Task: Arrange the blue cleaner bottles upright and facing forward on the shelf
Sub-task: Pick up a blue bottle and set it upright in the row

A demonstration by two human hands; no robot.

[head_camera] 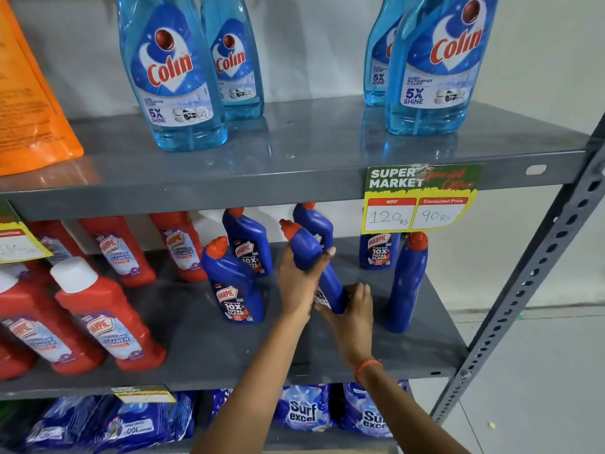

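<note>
Both hands hold one dark blue plastic cleaner bottle with an orange-red cap, tilted left above the grey metal middle shelf, near its right half. Left hand fingers clench the upper body; right hand fingers grasp the base. A second blue bottle, label hidden, stands upright toward the shelf's right edge.

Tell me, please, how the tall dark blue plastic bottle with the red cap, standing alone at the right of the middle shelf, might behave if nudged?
The tall dark blue plastic bottle with the red cap looks slim and high over a small base, so it probably tips easily. Its smooth rounded body may roll once down. The glossy grey metal shelf likely lets it slide.
</note>
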